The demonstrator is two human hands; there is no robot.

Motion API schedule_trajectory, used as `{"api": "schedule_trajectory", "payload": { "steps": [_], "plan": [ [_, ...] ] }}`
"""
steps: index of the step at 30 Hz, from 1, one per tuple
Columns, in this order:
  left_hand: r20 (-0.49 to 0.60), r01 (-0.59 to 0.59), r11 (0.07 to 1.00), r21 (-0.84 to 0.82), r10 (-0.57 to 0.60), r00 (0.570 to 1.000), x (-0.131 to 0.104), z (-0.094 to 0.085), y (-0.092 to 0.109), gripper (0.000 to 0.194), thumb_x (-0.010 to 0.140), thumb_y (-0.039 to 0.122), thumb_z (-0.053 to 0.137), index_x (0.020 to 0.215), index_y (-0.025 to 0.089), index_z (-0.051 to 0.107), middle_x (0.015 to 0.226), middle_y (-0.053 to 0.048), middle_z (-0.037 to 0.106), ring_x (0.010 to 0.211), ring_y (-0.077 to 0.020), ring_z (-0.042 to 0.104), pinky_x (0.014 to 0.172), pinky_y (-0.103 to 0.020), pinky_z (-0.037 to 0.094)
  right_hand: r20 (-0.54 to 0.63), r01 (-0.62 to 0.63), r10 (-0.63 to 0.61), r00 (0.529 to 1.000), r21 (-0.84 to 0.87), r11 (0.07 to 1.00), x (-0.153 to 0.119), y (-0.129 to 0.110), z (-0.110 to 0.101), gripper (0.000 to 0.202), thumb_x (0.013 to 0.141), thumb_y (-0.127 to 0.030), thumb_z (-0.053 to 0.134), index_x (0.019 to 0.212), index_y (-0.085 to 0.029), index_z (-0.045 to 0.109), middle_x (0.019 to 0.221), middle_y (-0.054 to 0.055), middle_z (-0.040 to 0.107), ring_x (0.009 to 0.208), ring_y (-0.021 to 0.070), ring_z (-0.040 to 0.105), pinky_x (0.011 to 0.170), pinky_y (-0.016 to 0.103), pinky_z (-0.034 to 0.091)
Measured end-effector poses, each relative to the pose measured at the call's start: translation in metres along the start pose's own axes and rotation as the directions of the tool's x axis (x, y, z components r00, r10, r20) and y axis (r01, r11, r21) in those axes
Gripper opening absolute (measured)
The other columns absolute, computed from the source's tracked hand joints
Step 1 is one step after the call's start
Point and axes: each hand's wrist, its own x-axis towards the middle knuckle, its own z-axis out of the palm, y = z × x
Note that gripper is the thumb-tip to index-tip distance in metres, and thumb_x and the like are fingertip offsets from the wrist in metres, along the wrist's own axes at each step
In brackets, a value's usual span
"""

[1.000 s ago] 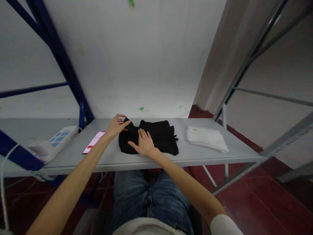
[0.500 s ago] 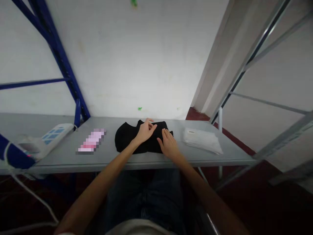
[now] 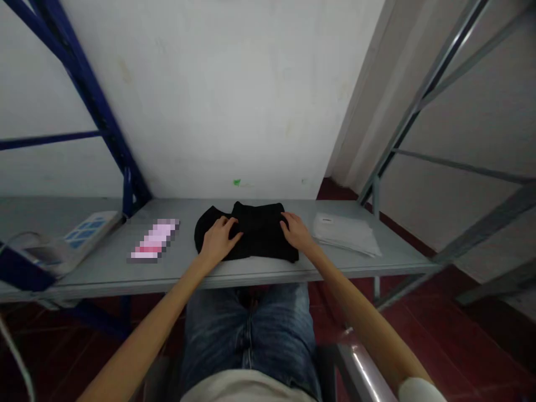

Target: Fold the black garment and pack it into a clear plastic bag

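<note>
A black cloth item (image 3: 262, 234) lies flat on the grey table (image 3: 176, 276), with a rounded part at its left. My left hand (image 3: 218, 240) rests on that left part, its fingers apart and slightly bent. At the right edge of the cloth is my right hand (image 3: 295, 231), fingers spread and touching the fabric. Neither hand is closed round the cloth.
White plastic packets (image 3: 345, 233) lie right of the cloth. A pixelated pink item (image 3: 154, 240) lies to the left, with a white power strip (image 3: 90, 231) farther left. Blue (image 3: 98, 106) and grey (image 3: 412, 120) metal frames flank the table.
My left hand has moved left, from the middle of the cloth to its left part. My right hand has shifted slightly right and up, to the edge. The cloth's right part looks flatter.
</note>
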Motion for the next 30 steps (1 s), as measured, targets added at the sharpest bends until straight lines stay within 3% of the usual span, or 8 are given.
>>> {"api": "schedule_trajectory", "payload": {
  "steps": [7,13,16,21,25,30],
  "plan": [
    [0.024,-0.014,0.992,0.122,0.012,1.000,-0.005,0.000,0.005,0.037,0.101,0.037,0.049,0.133,0.023,0.062,0.111,-0.015,0.067,0.108,-0.0351,0.062,0.090,-0.046,0.049,-0.023,0.045,-0.047,0.999,-0.058,0.997,0.008,0.003,-0.002,0.050,0.106,-0.032,0.036,0.148,-0.013,0.056,0.153,0.016,0.055,0.141,0.0289,0.051,0.120,0.046,0.040],
    [0.039,-0.032,0.991,0.134,0.027,0.999,-0.007,-0.002,-0.002,0.046,0.104,0.029,0.037,0.142,0.023,0.061,0.108,-0.014,0.070,0.106,-0.0332,0.062,0.088,-0.045,0.047,0.213,0.094,-0.055,0.976,-0.177,0.980,0.016,-0.002,0.016,0.056,0.109,-0.037,0.035,0.153,-0.005,0.048,0.161,0.019,0.045,0.153,0.0316,0.036,0.125,0.047,0.032],
    [0.041,-0.038,0.989,0.139,0.033,0.999,-0.008,-0.002,-0.007,0.048,0.104,0.027,0.036,0.146,0.026,0.060,0.104,-0.013,0.070,0.102,-0.0310,0.063,0.087,-0.043,0.046,0.252,0.089,-0.036,0.967,-0.204,0.975,0.017,0.001,0.019,0.056,0.110,-0.040,0.035,0.154,-0.008,0.048,0.162,0.017,0.044,0.154,0.0316,0.035,0.124,0.049,0.032],
    [0.042,-0.039,0.987,0.156,0.032,0.999,-0.011,0.001,-0.007,0.048,0.104,0.027,0.039,0.147,0.025,0.060,0.102,-0.013,0.069,0.102,-0.0314,0.062,0.088,-0.043,0.045,0.268,0.064,0.004,0.964,-0.244,0.968,0.018,-0.004,0.016,0.056,0.110,-0.043,0.033,0.154,-0.012,0.048,0.162,0.017,0.044,0.154,0.0343,0.033,0.122,0.059,0.030],
    [0.057,-0.041,0.982,0.187,0.031,0.998,-0.011,0.001,-0.005,0.048,0.103,0.025,0.043,0.148,0.025,0.059,0.104,-0.012,0.069,0.103,-0.0303,0.061,0.089,-0.043,0.044,0.259,0.025,0.053,0.965,-0.289,0.957,0.016,-0.013,0.015,0.056,0.110,-0.040,0.031,0.155,-0.010,0.047,0.164,0.017,0.041,0.155,0.0324,0.030,0.124,0.059,0.027],
    [0.054,-0.026,0.982,0.187,0.016,0.998,-0.010,0.001,-0.007,0.046,0.103,0.024,0.045,0.145,0.025,0.062,0.105,-0.011,0.069,0.102,-0.0292,0.061,0.087,-0.041,0.045,0.120,0.028,0.008,0.993,-0.297,0.954,0.012,-0.032,0.009,0.054,0.110,-0.033,0.029,0.154,-0.007,0.046,0.164,0.017,0.041,0.156,0.0313,0.029,0.125,0.059,0.022]
  ]
}}
